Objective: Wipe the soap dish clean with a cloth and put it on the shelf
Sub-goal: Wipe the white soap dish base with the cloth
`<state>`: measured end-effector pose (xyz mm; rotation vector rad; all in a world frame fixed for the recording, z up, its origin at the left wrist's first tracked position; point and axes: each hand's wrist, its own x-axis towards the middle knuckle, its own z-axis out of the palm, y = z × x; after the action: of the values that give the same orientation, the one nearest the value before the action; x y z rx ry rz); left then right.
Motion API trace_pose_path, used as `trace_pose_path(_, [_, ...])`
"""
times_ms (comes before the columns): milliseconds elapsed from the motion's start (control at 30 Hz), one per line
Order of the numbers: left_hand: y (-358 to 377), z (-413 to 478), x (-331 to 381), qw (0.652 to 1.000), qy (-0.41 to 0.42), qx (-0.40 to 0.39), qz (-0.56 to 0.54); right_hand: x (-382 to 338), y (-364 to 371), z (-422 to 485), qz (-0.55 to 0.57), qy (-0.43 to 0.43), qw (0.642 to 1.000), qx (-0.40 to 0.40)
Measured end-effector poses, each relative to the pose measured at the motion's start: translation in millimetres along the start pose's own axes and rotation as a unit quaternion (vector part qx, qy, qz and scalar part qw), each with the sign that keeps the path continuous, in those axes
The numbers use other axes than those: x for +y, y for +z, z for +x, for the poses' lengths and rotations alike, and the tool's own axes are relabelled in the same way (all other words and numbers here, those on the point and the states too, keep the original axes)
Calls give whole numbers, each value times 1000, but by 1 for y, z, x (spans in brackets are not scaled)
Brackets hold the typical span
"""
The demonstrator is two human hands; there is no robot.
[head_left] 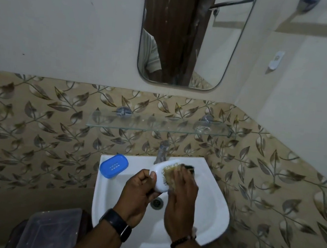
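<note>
Over the white sink [215, 217] I hold a white soap dish [162, 171], tilted on its side. My left hand [140, 194] grips its near end, thumb on the rim. My right hand [181, 201] presses a yellowish-brown cloth [170, 170] flat against the dish's inner face; the cloth is blurred. A glass shelf [158, 126] hangs on the leaf-patterned tile wall above the tap, with nothing on it.
A blue soap dish part [114, 165] with drain slots rests on the sink's left rim. A chrome tap [162, 151] stands behind the dish. A mirror [188, 37] hangs above the shelf. A clear plastic lid [50, 231] covers a bin at lower left. Another soap holder [275, 60] is fixed to the right wall.
</note>
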<state>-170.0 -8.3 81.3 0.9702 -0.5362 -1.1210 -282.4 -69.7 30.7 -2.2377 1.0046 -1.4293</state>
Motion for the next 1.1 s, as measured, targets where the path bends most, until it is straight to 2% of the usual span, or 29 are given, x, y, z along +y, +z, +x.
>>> trace_pose_path(100, [-6, 3, -2, 1000, -1, 17, 25, -13, 4, -13, 24, -139, 987, -75])
trace_pose_path(200, [-13, 4, -4, 999, -19, 4, 42, -7, -9, 8, -24, -246, 959, -141])
trace_pose_path(267, [-12, 4, -5, 999, -6, -6, 42, 12, -15, 25, -39, -206, 967, -142])
trace_pose_path(367, [-8, 4, -5, 1000, 22, 3, 22, 27, -15, 31, 20, -97, 990, -101])
trace_pose_path(433, [-9, 5, -6, 1000, 22, 11, 15, 20, -12, 20, 41, -132, 983, -121])
trace_pose_path(500, [-13, 3, -7, 1000, 16, -4, 15, 9, -13, 9, 22, -229, 955, -188])
trace_pose_path(567, [-14, -1, -6, 999, 10, -42, 13, 2, -16, 9, -10, -311, 924, -220])
trace_pose_path(667, [-13, 0, -2, 995, 33, -70, 58, 3, -19, 26, -18, -327, 924, -198])
trace_pose_path(733, [-15, 6, 0, 986, 71, -80, 129, 6, -20, 38, 21, -256, 952, -166])
trace_pose_path(800, [-17, 8, 8, 966, 113, -110, 203, 11, -21, 51, 73, -124, 982, -120])
trace_pose_path(867, [-21, 9, 16, 938, 159, -131, 278, 15, -25, 60, 166, 35, 980, -99])
trace_pose_path(967, [-28, 12, 20, 876, 229, -152, 397, 19, -26, 60, 306, 224, 921, -89])
trace_pose_path(1033, [-31, 14, 20, 830, 272, -150, 464, 18, -24, 56, 385, 317, 863, -81])
trace_pose_path(1100, [-33, 17, 20, 750, 353, -158, 536, 18, -23, 54, 448, 395, 798, -79])
